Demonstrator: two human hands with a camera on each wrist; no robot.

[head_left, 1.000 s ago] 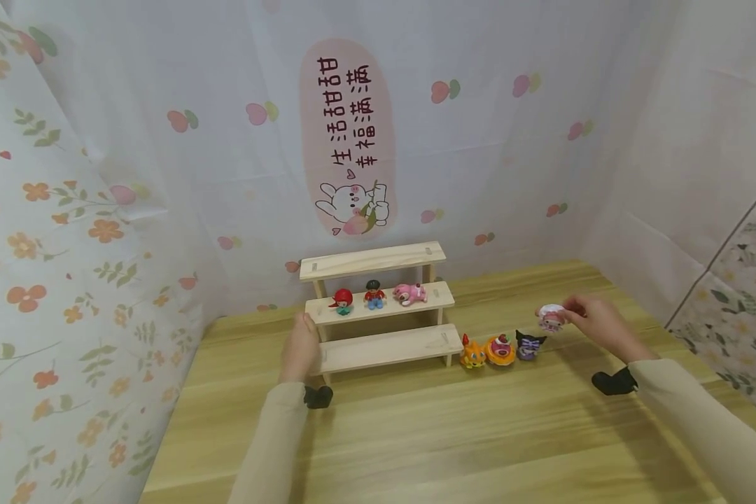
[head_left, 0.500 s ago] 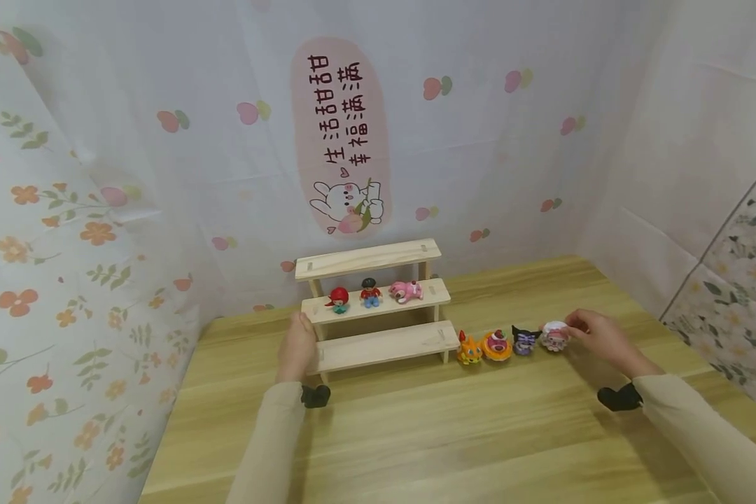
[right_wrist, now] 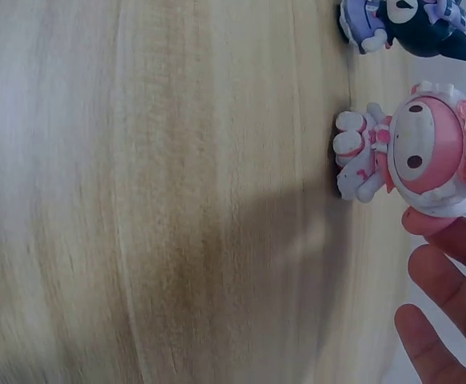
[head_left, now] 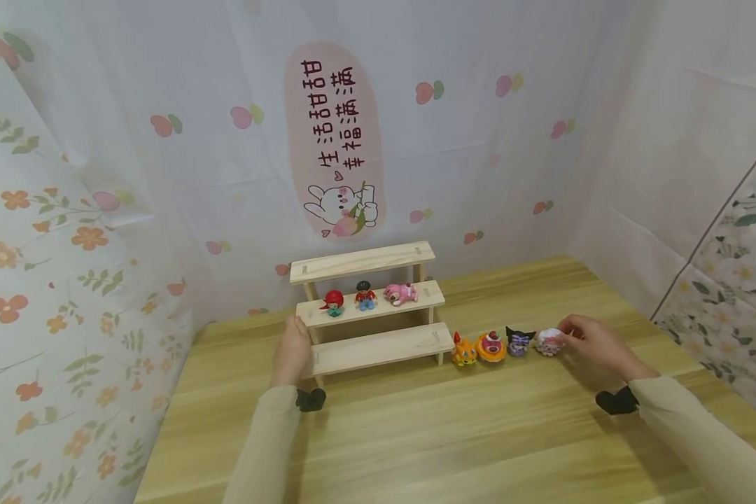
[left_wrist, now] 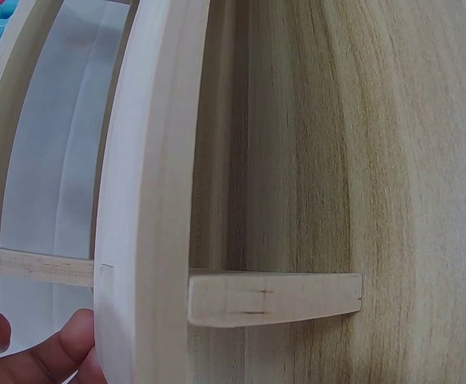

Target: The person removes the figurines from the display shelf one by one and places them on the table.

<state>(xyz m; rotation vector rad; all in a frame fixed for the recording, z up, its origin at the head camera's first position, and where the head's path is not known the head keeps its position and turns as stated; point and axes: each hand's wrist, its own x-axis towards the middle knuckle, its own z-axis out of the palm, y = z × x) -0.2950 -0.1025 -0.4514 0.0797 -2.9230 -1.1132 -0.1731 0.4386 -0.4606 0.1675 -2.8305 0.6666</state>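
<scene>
My left hand (head_left: 292,352) holds the left end of a three-step wooden display shelf (head_left: 378,348). In the left wrist view its fingertips (left_wrist: 73,340) lie against a board edge; the rest of the grip is cut off. On the right, my right hand (head_left: 595,344) pinches the head of a pink-and-white hooded figurine (right_wrist: 424,148), which stands upright on the table. Beside it, to the left, is a purple-and-black figurine (head_left: 519,341). An orange-ringed figurine (head_left: 491,347) and an orange-yellow figurine (head_left: 463,351) continue the row to the shelf's right end.
The middle step carries a red-haired figurine (head_left: 333,303), a black-haired figurine in red and blue (head_left: 365,296) and a pink figurine lying down (head_left: 401,293). Patterned cloth (head_left: 466,161) hangs behind the wood-grain table (head_left: 416,434) and at both sides.
My right hand has lowered the pink-and-white figurine onto the table, at the right end of the row, beside the purple-and-black one. My left hand stays at the shelf. The head view has shifted slightly.
</scene>
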